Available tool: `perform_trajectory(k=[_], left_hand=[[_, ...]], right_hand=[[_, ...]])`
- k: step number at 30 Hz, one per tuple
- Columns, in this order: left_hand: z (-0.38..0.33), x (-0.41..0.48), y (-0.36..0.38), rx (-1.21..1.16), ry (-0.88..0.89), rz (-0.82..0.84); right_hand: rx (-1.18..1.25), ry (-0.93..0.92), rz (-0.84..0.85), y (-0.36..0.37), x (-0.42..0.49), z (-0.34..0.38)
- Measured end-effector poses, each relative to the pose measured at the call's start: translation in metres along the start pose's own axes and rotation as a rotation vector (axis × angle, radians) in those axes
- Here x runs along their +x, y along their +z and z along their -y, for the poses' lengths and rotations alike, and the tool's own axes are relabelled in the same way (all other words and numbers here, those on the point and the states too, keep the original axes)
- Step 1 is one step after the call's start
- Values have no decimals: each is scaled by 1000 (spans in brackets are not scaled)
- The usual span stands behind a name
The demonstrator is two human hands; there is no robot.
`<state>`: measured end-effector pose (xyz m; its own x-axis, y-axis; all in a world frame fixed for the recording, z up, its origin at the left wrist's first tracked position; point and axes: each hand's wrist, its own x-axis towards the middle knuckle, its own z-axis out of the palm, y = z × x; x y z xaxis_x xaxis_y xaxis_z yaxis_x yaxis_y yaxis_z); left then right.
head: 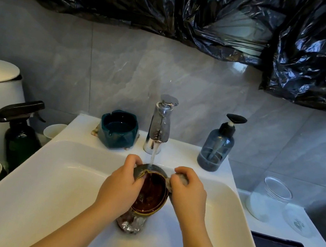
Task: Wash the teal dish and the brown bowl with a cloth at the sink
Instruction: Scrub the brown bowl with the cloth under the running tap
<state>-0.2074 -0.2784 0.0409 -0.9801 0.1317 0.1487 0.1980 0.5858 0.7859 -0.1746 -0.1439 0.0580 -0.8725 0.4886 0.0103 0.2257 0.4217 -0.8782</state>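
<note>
While left hand (123, 181) fingers clamp the brown bowl (152, 193) under the tap (159, 127) mid sink (177, 147) and right hand (187, 190) fingers pinch the cloth (180, 179), wet rim may slip and chip; teal dish (118, 129) on sink's back-left edge

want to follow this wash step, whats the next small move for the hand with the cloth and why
Probably slide the cloth in the right hand from the rim down into the brown bowl. The left hand grips the bowl tilted under the stream from the faucet, and the cloth sits only at its right rim.
</note>
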Motion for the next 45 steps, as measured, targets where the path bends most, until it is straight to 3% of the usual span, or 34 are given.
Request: perform_trajectory(k=[6, 10, 17, 21, 24, 27, 30, 34, 36, 40, 45], left_hand=[[-10, 14, -28, 141, -1, -32], [-15, 15, -45, 234, 14, -38], [-11, 6, -65, 264, -3, -101], [-14, -4, -72, 437, 113, -152], [-12, -10, -74, 566, 228, -175], [-8, -14, -73, 558, 195, -176], [-3, -9, -68, 317, -33, -188], [-2, 6, -64, -377, -621, -70], [-8, 1, -60, -707, -798, 65], [-30, -4, -38, -1026, -896, 265], [-57, 18, 13, -1103, -790, 227]], right_hand=[[-14, -254, -64, -6, 5, 54], [-255, -441, -35, -12, 18, 100], [-429, -499, -44, -12, 10, 97], [-392, -524, -33, -15, 5, 86], [-218, -416, -13, -13, -9, 59], [-83, -238, -13, -9, -19, 31], [17, -113, -10, -7, -22, 14], [207, 19, -42, -12, -21, 0], [276, 68, -60, -15, -19, -3], [331, 107, -119, -28, -9, -7], [363, 107, -227, -41, -4, -21]])
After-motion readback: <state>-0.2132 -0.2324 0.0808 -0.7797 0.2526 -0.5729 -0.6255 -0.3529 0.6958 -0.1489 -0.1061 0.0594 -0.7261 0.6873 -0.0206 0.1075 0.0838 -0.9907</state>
